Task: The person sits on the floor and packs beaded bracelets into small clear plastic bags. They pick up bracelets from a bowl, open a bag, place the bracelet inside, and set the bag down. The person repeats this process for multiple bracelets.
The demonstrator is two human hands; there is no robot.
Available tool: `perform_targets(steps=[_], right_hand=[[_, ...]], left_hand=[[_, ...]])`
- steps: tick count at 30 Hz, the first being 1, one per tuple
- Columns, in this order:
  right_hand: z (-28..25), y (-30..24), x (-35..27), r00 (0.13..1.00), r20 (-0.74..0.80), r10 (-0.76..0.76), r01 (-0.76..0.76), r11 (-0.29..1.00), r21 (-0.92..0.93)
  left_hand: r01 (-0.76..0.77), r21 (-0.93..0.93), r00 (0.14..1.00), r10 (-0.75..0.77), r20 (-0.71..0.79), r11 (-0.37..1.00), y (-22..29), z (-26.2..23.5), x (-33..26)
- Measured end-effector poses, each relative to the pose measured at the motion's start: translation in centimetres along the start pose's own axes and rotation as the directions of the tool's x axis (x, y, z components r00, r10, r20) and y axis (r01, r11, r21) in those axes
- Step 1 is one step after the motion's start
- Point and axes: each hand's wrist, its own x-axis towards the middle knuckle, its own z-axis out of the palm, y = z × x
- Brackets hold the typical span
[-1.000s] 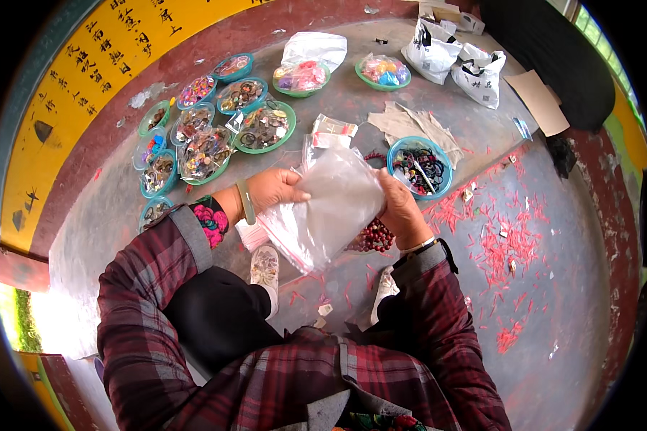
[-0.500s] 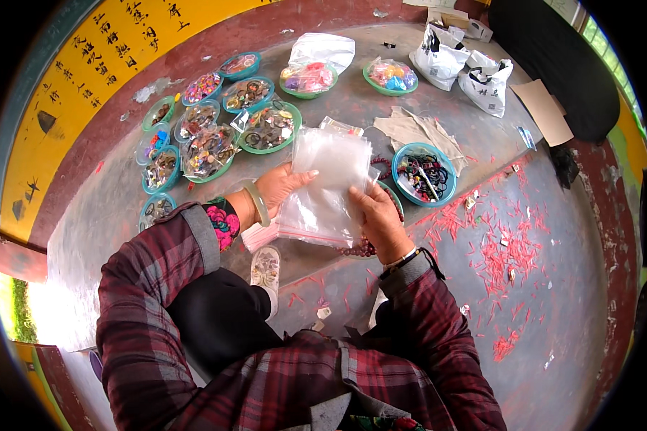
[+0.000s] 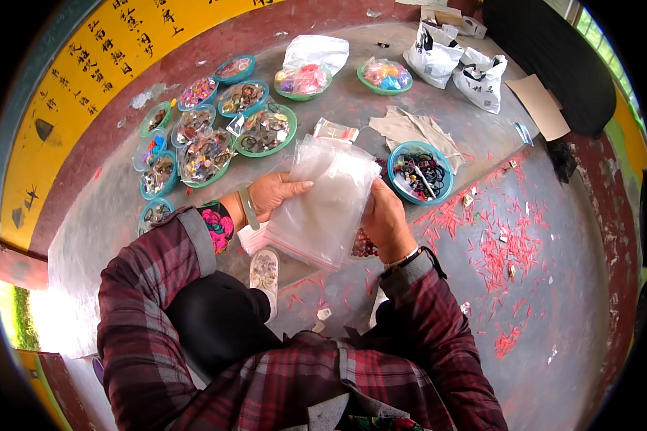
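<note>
Clear plastic zip bags [image 3: 327, 205] with red strips along one edge are spread in a loose stack between my hands. My left hand [image 3: 273, 194] grips the stack's left side, its thumb lying on top and a pale bangle on the wrist. On the right edge, my right hand [image 3: 387, 219] pinches the bags; its fingertips are partly hidden behind them. Below that hand, dark red beads [image 3: 364, 246] peek out from behind the plastic. Close by on the right stands a blue basket [image 3: 451, 179] of dark cords and small items, a white pen-like stick lying across it.
Several bowls of bagged trinkets, among them a green bowl [image 3: 292, 136], crowd the far left. White shopping bags [image 3: 435, 54] stand at the far right, beyond a beige cloth [image 3: 417, 133]. Red scraps [image 3: 507, 251] litter the floor on the right. A flat cardboard piece [image 3: 539, 108] lies farther back.
The bag stack has turned clockwise, its lower edge swinging down to the right. My right hand has shifted slightly right and up the edge; my left hand still grips its side.
</note>
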Motion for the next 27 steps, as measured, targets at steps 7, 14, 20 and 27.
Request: perform_targets(steps=[7, 14, 20, 27], right_hand=[[1.3, -0.3, -0.2, 0.984, -0.082, 0.16, -0.105, 0.882, 0.459], [0.9, -0.3, -0.1, 0.968, 0.086, 0.237, -0.204, 0.533, 0.821], [0.9, 1.6, 0.1, 0.969, 0.094, 0.23, -0.229, 0.684, 0.693], [0.8, 0.9, 0.3, 0.945, 0.173, 0.276, -0.315, 0.64, 0.701]], left_hand=[[-0.023, -0.018, 0.999, 0.022, -0.048, 1.0, -0.8, 0.6, 1.1], [-0.142, 0.077, 0.971, 0.154, -0.182, 0.987, -1.3, 0.9, 1.3], [-0.149, 0.079, 0.97, 0.161, -0.183, 0.986, -0.7, 1.8, 1.4], [-0.084, -0.029, 0.979, 0.077, -0.188, 0.996, -0.1, 2.1, 1.0]])
